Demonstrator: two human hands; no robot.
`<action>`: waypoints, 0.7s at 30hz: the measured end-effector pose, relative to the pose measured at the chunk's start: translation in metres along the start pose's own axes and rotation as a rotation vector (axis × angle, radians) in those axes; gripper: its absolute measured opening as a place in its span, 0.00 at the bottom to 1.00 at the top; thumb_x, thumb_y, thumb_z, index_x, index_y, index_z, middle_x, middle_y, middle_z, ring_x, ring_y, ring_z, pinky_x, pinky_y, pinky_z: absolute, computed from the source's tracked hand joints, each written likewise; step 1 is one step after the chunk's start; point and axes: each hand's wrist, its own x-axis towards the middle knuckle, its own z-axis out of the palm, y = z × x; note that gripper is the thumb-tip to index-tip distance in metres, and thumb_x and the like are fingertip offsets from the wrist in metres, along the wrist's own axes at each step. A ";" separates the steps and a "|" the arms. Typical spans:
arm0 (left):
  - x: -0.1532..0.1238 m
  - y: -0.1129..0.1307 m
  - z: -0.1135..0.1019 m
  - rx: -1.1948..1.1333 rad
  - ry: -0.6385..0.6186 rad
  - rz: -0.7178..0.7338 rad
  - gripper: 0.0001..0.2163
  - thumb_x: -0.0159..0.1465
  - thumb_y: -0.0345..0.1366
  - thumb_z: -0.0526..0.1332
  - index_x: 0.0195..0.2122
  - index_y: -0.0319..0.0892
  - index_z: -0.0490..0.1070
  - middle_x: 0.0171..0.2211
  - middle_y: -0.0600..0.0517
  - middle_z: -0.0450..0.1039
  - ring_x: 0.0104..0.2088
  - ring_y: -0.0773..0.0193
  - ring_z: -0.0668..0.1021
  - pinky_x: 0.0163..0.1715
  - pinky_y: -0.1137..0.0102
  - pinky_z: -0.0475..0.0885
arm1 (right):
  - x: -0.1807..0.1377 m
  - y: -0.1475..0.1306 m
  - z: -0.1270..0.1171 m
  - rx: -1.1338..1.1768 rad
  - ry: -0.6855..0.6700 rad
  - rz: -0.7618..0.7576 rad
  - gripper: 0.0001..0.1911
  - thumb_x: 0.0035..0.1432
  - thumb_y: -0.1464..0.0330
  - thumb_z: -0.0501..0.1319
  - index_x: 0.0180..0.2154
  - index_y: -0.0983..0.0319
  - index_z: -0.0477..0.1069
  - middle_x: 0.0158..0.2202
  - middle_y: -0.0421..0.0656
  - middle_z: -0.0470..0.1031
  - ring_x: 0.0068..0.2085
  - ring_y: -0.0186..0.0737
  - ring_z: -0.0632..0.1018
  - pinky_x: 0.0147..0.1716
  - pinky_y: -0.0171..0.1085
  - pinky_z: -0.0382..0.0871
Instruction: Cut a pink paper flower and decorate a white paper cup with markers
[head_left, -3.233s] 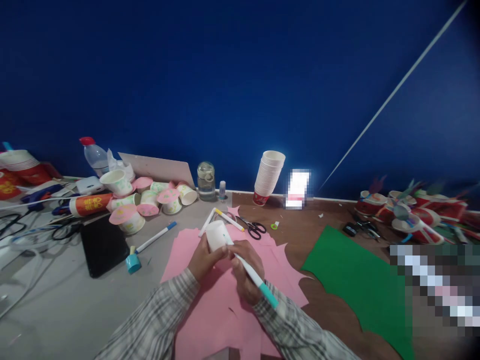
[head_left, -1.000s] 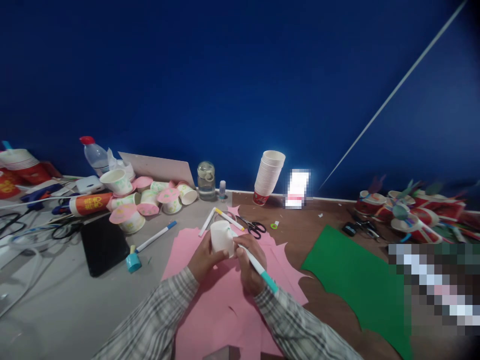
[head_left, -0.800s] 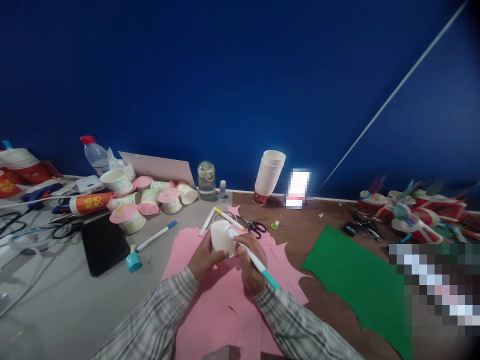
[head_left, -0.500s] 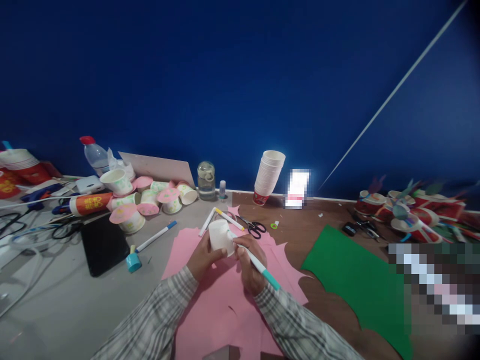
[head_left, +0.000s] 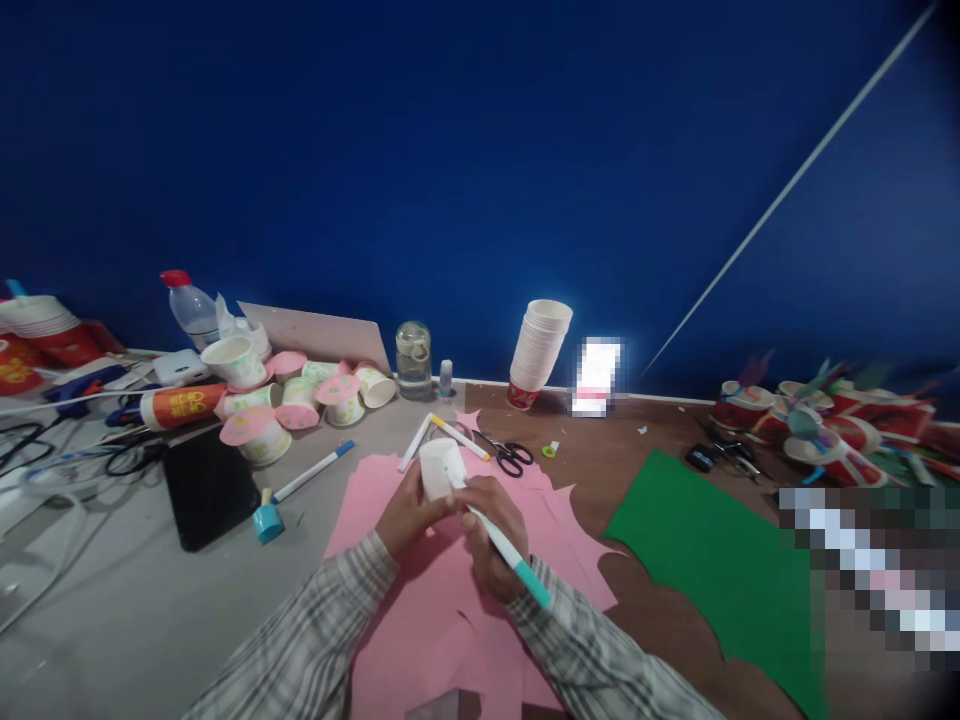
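My left hand grips a small white paper cup, held tilted above the pink paper sheet. My right hand holds a white marker with a teal end, its tip touching the cup's side. Both forearms wear plaid sleeves. The part of the cup behind my fingers is hidden.
Black scissors and two markers lie just beyond the cup. A stack of paper cups and a glass jar stand by the blue wall. Decorated cups, a black tablet and cables sit left; green paper lies right.
The cup has turned and shifted slightly in my left hand while the marker tip stayed against its side. My right hand has drawn a little lower. Nothing else on the table has moved.
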 end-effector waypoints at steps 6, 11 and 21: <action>0.000 0.000 0.000 0.052 0.015 0.015 0.25 0.39 0.35 0.68 0.40 0.41 0.65 0.32 0.51 0.71 0.35 0.53 0.71 0.34 0.61 0.68 | -0.001 0.005 0.003 -0.037 0.000 -0.028 0.12 0.55 0.64 0.54 0.38 0.57 0.72 0.29 0.43 0.73 0.31 0.44 0.75 0.30 0.42 0.73; 0.001 -0.002 0.000 0.022 0.004 0.019 0.26 0.39 0.36 0.68 0.40 0.41 0.65 0.31 0.51 0.70 0.35 0.53 0.71 0.34 0.61 0.67 | -0.001 0.005 0.003 -0.058 -0.020 -0.019 0.11 0.54 0.65 0.54 0.38 0.56 0.72 0.29 0.43 0.73 0.32 0.44 0.74 0.30 0.42 0.73; 0.001 -0.002 -0.002 0.001 0.001 0.000 0.25 0.40 0.34 0.67 0.41 0.42 0.65 0.31 0.51 0.70 0.33 0.54 0.71 0.32 0.63 0.68 | 0.001 0.003 0.000 -0.002 -0.015 -0.012 0.11 0.52 0.72 0.55 0.36 0.59 0.73 0.28 0.43 0.74 0.31 0.43 0.75 0.30 0.40 0.72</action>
